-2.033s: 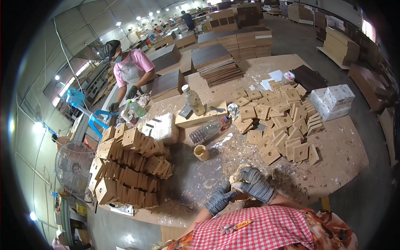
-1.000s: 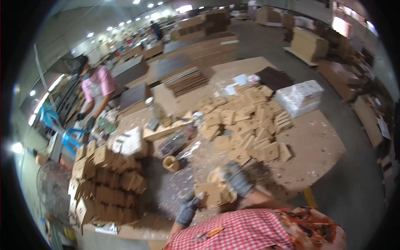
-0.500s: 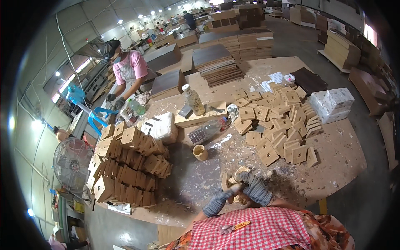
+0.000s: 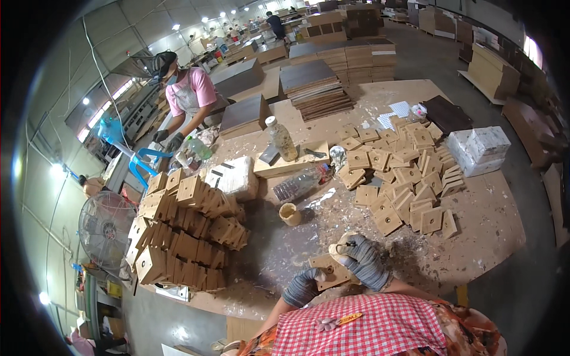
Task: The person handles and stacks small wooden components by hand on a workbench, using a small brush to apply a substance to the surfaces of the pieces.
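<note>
Left of the small cup (image 4: 290, 213) stands the stacked pile of wooden boxes (image 4: 184, 231); just below the cup, both gloved hands, left hand (image 4: 301, 286) and right hand (image 4: 363, 261), now grip one wooden block (image 4: 328, 272) drawn closer to the table (image 4: 487, 219) edge; the loose blocks (image 4: 404, 178) lie right.

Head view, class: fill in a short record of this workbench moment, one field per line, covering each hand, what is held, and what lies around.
Left hand: gloved left hand grips the square wooden block at its lower left
Right hand: gloved right hand on the block's upper right edge
Left of hands: stacked blocks
Right: loose blocks
Centre: small cup, lying plastic bottle
Far side: person in pink top
</note>
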Tool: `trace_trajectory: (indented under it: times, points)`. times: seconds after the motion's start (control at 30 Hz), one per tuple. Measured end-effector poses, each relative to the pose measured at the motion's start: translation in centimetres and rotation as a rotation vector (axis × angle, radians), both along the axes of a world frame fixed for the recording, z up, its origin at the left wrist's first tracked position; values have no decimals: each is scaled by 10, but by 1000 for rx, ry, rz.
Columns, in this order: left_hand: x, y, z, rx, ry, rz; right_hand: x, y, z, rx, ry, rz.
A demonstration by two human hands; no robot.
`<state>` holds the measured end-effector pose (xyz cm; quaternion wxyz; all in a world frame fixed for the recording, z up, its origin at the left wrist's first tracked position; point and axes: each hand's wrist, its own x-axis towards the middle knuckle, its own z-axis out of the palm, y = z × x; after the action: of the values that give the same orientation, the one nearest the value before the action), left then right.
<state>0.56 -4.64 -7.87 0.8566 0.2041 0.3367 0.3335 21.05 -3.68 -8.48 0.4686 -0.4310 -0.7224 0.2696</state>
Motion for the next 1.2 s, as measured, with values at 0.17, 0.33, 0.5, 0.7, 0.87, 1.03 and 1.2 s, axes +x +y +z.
trace_trajectory:
  times: [0.17, 0.33, 0.5, 0.7, 0.87, 1.03, 1.2]
  points:
    - [1, 16, -12, -28, -113, -6, 21, 26, -61, -243, 223, -252]
    - [-14, 6, 1, -97, -70, 198, 13, 0, -52, -289, 360, -36]
    - [-26, 20, -42, -159, -123, 445, 29, -1, -62, -162, -103, 338]
    - [-90, 47, -4, 377, 449, 860, 73, -8, -21, -247, 285, -80]
    - [-198, 102, -26, 1041, 1592, 1066, 104, -7, -60, -228, 354, -499]
    - [-185, 105, -9, 665, 2421, 414, 106, -23, -65, -352, 512, -552]
    - [-204, 112, -17, 667, 2327, 358, 123, -28, -106, -216, -48, -627]
